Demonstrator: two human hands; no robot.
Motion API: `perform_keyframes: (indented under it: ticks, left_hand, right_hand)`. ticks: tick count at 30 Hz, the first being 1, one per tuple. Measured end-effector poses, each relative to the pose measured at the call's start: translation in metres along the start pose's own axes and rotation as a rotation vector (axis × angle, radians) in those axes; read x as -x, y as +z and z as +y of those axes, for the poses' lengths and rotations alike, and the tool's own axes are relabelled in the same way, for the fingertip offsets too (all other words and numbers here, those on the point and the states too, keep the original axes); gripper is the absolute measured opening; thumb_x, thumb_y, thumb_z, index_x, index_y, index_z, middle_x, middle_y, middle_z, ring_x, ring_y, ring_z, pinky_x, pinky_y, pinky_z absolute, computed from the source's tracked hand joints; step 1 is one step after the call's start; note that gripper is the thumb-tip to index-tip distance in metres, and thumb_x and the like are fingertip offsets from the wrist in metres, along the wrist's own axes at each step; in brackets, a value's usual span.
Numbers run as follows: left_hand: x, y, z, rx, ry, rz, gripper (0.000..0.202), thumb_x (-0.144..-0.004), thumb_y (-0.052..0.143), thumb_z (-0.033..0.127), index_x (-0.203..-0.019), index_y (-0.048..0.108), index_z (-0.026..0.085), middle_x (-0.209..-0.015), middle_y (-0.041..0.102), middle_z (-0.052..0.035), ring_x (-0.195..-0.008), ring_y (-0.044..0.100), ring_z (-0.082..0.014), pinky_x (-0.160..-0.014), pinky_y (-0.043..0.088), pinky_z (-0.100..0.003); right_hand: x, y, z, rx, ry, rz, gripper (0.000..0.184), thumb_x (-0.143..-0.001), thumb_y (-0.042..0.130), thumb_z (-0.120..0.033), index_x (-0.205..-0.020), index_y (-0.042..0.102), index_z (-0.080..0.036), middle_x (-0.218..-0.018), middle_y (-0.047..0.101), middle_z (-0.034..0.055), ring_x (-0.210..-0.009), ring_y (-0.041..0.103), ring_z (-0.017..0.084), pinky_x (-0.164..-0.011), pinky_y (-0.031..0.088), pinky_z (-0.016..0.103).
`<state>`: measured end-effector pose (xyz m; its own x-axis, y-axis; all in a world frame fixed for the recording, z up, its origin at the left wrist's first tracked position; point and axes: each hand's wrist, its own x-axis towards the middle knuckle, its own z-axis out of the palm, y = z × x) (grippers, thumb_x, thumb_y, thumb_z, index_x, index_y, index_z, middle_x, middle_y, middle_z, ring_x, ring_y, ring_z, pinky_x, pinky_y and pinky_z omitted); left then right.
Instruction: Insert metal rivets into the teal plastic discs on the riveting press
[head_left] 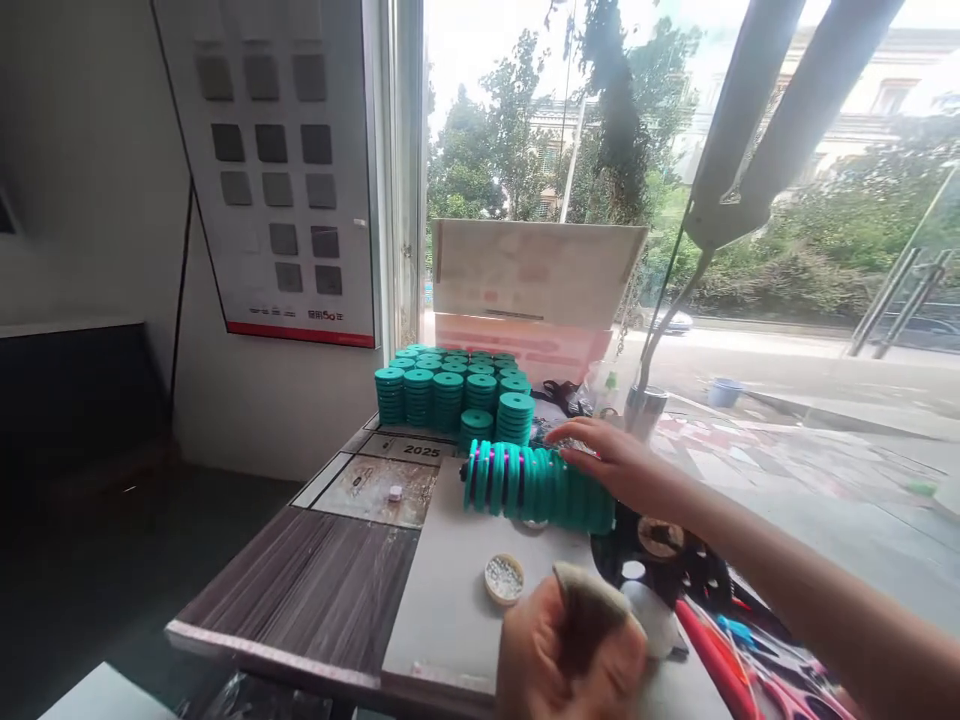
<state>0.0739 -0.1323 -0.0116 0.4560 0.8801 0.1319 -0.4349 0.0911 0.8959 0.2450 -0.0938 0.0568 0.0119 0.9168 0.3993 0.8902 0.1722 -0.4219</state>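
A row of teal discs (540, 485) lies on its side on a pale board, with pink and dark bands between some discs. My right hand (592, 450) reaches from the right and rests its stretched fingers along the top of the row's right part. Nearer me, my left hand (562, 650) is curled closed and blurred by motion. A tan covering (592, 588) sits over one of its digits; anything inside the fingers is hidden. Just beyond it stands a small round dish (503, 579) of tiny pale pieces.
Stacks of teal discs with centre holes (448, 395) stand at the back by the window. A small pinkish block (395, 493) lies on the printed sheet (375, 478). Scissors (787, 690), a red-handled item (716, 655) and a white container (651, 615) crowd the right side.
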Motion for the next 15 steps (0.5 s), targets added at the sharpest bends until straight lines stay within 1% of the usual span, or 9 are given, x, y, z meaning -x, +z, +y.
perform_keyframes:
  ticks: [2,3,5,7,11,15]
  left_hand:
    - [-0.017,0.003,0.008,0.0,0.075,0.083,0.027,-0.063,0.07,0.038,-0.063,0.057,0.015,-0.056,0.049,0.0017,-0.053,0.042,-0.0079,-0.053,0.038,-0.017]
    - [-0.026,0.001,0.008,0.001,0.078,0.126,0.023,-0.065,0.069,0.035,-0.065,0.057,0.015,-0.055,0.048,0.0029,-0.052,0.041,-0.0072,-0.055,0.039,-0.017]
    - [-0.042,-0.004,0.003,0.004,0.074,0.21,0.02,-0.066,0.068,0.033,-0.068,0.058,0.015,-0.053,0.046,0.005,-0.049,0.039,-0.0062,-0.055,0.039,-0.017]
    - [-0.052,-0.008,-0.006,0.012,0.088,0.264,0.022,-0.066,0.068,0.035,-0.069,0.059,0.015,-0.051,0.045,0.0055,-0.048,0.04,-0.0064,-0.052,0.039,-0.017]
    - [-0.057,-0.009,-0.021,0.034,0.141,0.316,0.024,-0.064,0.069,0.036,-0.069,0.059,0.014,-0.054,0.049,0.004,-0.052,0.046,-0.0083,-0.054,0.04,-0.018]
    - [-0.057,-0.003,-0.028,0.052,0.165,0.378,0.025,-0.065,0.067,0.036,-0.071,0.058,0.014,-0.056,0.052,0.003,-0.056,0.05,-0.0096,-0.056,0.042,-0.02]
  right_hand:
    - [0.002,0.014,0.001,-0.07,-0.001,-0.026,0.03,-0.084,0.034,-0.035,-0.102,0.055,-0.023,-0.109,0.059,0.0052,-0.103,0.052,0.021,-0.091,0.039,0.039]
    - [0.005,0.02,0.0,-0.092,0.001,-0.013,0.03,-0.085,0.033,-0.034,-0.104,0.054,-0.023,-0.11,0.058,0.005,-0.104,0.052,0.02,-0.091,0.039,0.039]
    - [0.012,0.027,-0.004,-0.092,-0.015,0.053,0.03,-0.086,0.032,-0.032,-0.105,0.052,-0.023,-0.112,0.057,0.0052,-0.105,0.051,0.02,-0.092,0.039,0.039]
    - [0.019,0.03,-0.007,-0.065,-0.051,0.11,0.028,-0.086,0.032,-0.031,-0.104,0.052,-0.022,-0.112,0.056,0.0057,-0.105,0.049,0.02,-0.092,0.038,0.039]
    - [0.025,0.036,-0.007,-0.002,-0.102,0.162,0.027,-0.087,0.032,-0.026,-0.106,0.051,-0.021,-0.115,0.052,0.0068,-0.107,0.046,0.021,-0.093,0.035,0.041]
    - [0.03,0.043,-0.005,0.054,-0.122,0.21,0.026,-0.088,0.033,-0.023,-0.109,0.049,-0.022,-0.117,0.05,0.0065,-0.109,0.042,0.021,-0.094,0.033,0.041]
